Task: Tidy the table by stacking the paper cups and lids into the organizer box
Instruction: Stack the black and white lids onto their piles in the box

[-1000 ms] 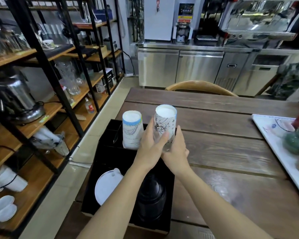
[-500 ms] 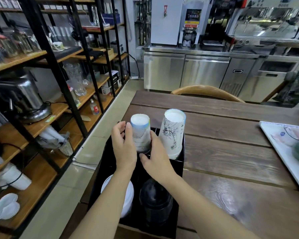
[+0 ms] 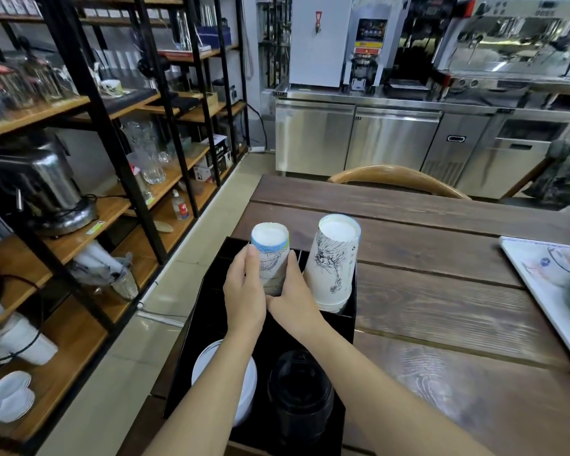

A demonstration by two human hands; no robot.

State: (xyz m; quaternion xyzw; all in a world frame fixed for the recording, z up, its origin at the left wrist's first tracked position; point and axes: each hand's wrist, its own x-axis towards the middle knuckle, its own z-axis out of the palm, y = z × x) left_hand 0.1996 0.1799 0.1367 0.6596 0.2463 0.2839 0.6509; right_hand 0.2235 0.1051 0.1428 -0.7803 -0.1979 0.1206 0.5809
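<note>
Both hands clasp blue-rimmed cup stack in organizer box.

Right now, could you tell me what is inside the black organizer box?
The organizer box holds two upside-down cup stacks, white lids and black lids. Both hands clasp the blue-banded stack, hiding its base.

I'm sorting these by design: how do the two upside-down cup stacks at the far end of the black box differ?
The left cup stack has a blue band and is gripped by the left hand and right hand; the right cup stack looks wider, carries a black line drawing, and stands untouched. Both are white, inverted, in the organizer box.
</note>
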